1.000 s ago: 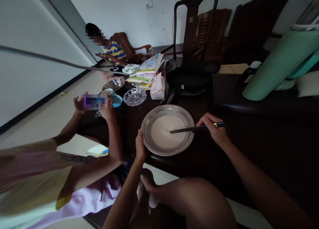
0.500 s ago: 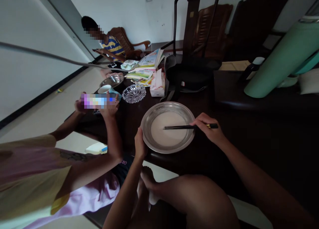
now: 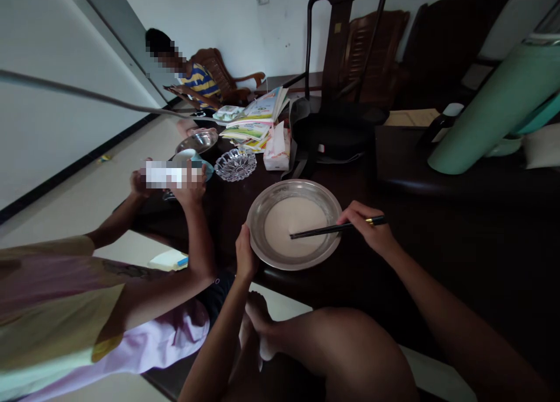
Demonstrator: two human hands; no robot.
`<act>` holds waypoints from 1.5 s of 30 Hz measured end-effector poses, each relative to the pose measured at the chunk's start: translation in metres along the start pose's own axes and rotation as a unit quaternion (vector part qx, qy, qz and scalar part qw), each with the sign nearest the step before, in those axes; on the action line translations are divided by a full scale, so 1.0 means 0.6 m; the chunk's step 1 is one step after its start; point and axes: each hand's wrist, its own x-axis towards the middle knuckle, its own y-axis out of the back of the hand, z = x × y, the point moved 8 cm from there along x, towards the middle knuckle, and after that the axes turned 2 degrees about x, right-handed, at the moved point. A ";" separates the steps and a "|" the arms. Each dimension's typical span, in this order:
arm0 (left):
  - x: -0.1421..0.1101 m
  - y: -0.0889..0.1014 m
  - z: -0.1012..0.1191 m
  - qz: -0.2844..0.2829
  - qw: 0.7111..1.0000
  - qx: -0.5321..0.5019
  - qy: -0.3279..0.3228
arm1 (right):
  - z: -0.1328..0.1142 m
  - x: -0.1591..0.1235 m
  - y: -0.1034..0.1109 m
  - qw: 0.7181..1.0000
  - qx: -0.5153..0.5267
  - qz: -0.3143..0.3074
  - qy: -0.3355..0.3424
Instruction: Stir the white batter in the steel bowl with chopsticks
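Observation:
A round metal basin (image 3: 262, 203) with pale batter (image 3: 295, 224) in it stands on the dark table (image 3: 437, 227). My left hand (image 3: 245, 255) grips the basin's near left rim. My right hand (image 3: 367, 230) is closed on a pair of black chopsticks (image 3: 328, 229), whose tips dip into the batter near its middle.
A person at my left holds a phone (image 3: 168, 174) with both hands over the table. Beyond lie a glass dish (image 3: 236, 164), a teal cup (image 3: 192, 157), a metal bowl (image 3: 198, 140), books (image 3: 258, 116), a tissue pack (image 3: 276, 146), a black bag (image 3: 332, 133). A green cylinder (image 3: 494, 116) lies at right. Another person sits far back.
The chopstick tips swept across the batter, left and then back toward the near middle. My left hand stayed on the rim. The person's phone shifted a little.

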 end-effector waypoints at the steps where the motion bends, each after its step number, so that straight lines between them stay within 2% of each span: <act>1: 0.000 0.000 -0.002 0.003 1.000 0.001 0.006 | -0.002 0.000 -0.004 1.000 -0.008 -0.016 0.009; 3: 0.000 0.001 -0.004 0.005 1.000 0.005 0.013 | -0.004 0.000 -0.002 0.999 -0.023 -0.008 0.021; 6: -0.001 0.001 -0.001 0.001 1.000 0.010 0.002 | 0.003 0.000 0.014 0.999 -0.006 0.046 -0.006; 8: 0.000 0.001 0.000 -0.002 1.000 0.008 -0.003 | 0.006 0.000 0.010 0.999 0.007 0.035 -0.017; 11: 0.001 0.001 -0.004 -0.002 1.000 0.016 0.004 | -0.002 0.000 -0.002 1.000 -0.016 -0.005 0.009; 13: 0.001 0.002 -0.005 0.002 1.000 0.019 0.006 | -0.004 0.001 0.006 0.999 -0.026 0.019 0.016; 16: 0.002 0.002 -0.004 0.007 1.000 0.003 0.002 | 0.004 0.000 0.014 0.999 0.001 0.049 -0.007; 20: 0.001 0.003 -0.005 0.006 1.000 0.000 0.011 | -0.002 0.000 -0.006 1.000 -0.007 -0.018 0.007; 25: 0.000 0.000 -0.002 -0.001 1.000 -0.007 0.003 | 0.003 0.000 0.015 0.998 0.013 0.053 -0.015; 29: 0.000 0.000 -0.003 0.004 1.000 -0.022 0.010 | -0.002 0.000 0.000 1.000 -0.009 -0.003 0.004; 34: -0.001 0.000 0.001 0.001 1.000 -0.009 0.000 | 0.006 0.000 0.018 0.998 0.008 0.061 -0.016; 38: 0.000 0.001 0.000 0.008 1.000 -0.006 0.005 | -0.003 0.002 -0.004 0.999 -0.022 -0.011 0.023; 40: 0.001 0.001 -0.002 0.009 1.000 0.002 0.006 | -0.003 0.002 0.003 0.999 -0.027 0.011 0.028; 43: 0.003 0.000 -0.003 0.003 1.000 0.003 -0.006 | 0.006 0.000 0.019 0.998 0.009 0.063 -0.006; 45: 0.004 0.000 -0.004 0.002 1.000 -0.006 -0.013 | 0.005 0.000 0.008 0.999 0.020 0.030 -0.011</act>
